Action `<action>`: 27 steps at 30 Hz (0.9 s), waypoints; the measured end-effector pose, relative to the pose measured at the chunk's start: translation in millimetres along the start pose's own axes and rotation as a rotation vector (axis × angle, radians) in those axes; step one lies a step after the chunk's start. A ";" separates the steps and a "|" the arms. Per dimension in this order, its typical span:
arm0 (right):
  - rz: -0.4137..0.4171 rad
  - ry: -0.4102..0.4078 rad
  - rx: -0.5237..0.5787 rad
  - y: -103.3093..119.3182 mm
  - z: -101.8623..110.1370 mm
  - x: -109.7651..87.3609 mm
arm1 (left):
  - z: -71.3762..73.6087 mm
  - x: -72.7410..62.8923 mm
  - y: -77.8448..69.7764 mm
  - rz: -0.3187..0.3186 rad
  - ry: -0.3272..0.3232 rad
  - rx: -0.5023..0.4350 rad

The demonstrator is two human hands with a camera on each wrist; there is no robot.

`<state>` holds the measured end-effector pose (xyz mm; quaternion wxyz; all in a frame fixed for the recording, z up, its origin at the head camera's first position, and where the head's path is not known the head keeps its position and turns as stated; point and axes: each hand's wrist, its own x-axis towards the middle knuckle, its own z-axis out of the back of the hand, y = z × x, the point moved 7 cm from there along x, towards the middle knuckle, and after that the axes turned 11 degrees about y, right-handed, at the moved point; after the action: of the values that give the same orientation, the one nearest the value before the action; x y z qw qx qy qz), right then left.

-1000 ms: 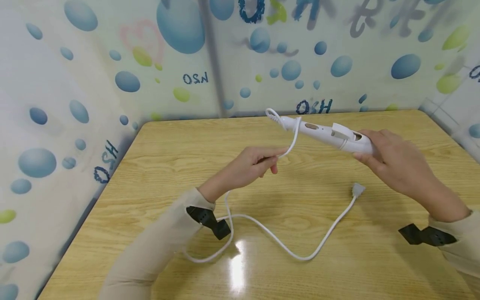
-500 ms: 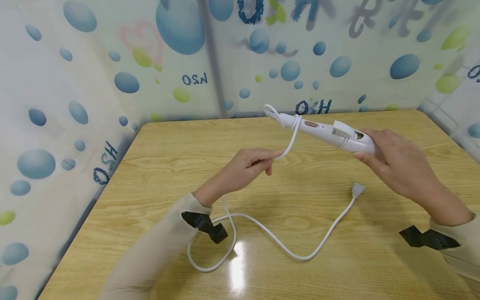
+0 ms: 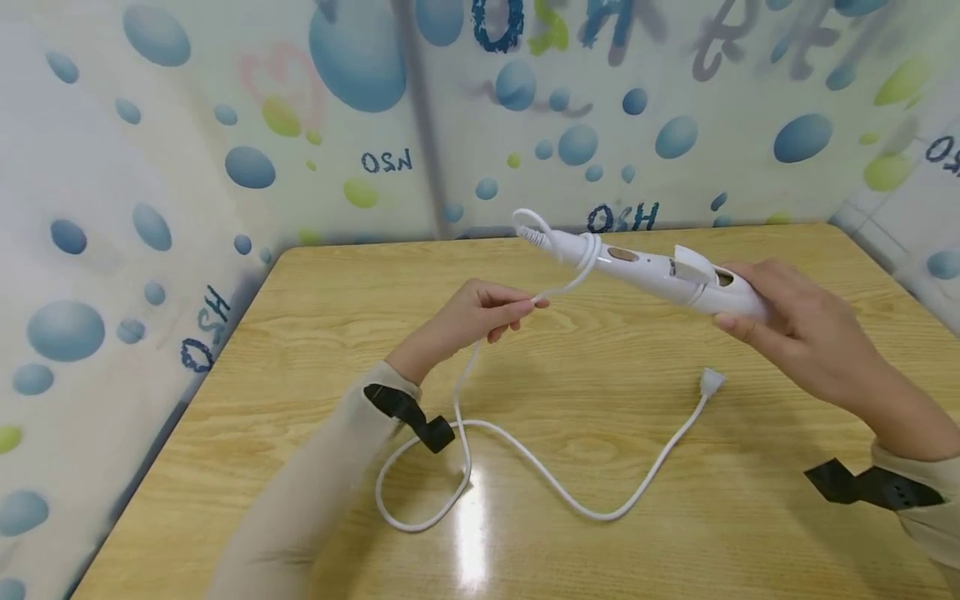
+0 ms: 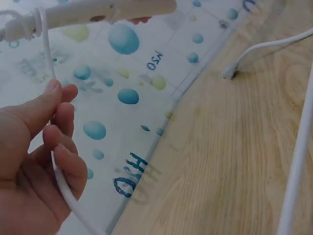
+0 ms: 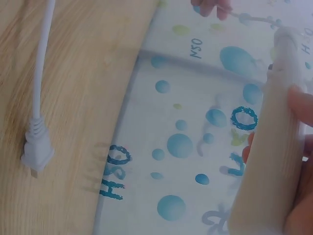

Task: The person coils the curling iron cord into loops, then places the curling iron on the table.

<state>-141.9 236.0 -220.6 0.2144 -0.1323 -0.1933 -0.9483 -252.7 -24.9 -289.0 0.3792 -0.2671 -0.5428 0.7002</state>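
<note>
My right hand (image 3: 813,337) grips the thick end of a white curling iron (image 3: 645,271), which is held up above the table, tilted with its cord end higher and to the left. A raised lever and a brown button show on its body. Loops of its white cord (image 3: 558,291) wrap round the narrow end. Thumb and forefinger of my left hand (image 3: 480,321) pinch the cord a short way from these loops. In the left wrist view, the cord runs on down past the curled fingers of the left hand (image 4: 46,147).
The rest of the cord lies in a loop and a curve on the wooden table (image 3: 300,333), ending at a white plug (image 3: 711,382) on the right. Behind the table's far edge stands a wall (image 3: 465,117) with blue and green drop patterns.
My left hand has moved slightly left and up, still pinching the cord. The cord now lies in closer turns round the narrow end. My right hand keeps its grip on the curling iron.
</note>
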 end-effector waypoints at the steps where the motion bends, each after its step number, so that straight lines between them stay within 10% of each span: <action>1: 0.007 0.001 -0.002 0.6 -0.2 -0.3 | 2.0 -0.2 1.9 0.003 0.014 -0.010; 6: 0.028 0.015 0.027 1.2 -1.9 -2.1 | 7.4 -0.2 3.5 0.025 0.078 -0.014; 13: 0.151 0.046 0.053 11.3 -3.1 -3.0 | 30.2 1.3 13.4 0.079 -0.045 -0.006; 27: 0.307 0.225 -0.043 32.2 -17.4 -5.5 | 34.9 9.8 4.4 0.042 -0.004 0.344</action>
<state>-125.3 203.8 -228.0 0.3741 -0.0582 -0.1252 -0.9171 -286.7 -36.8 -283.5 0.4037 -0.2081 -0.4099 0.7910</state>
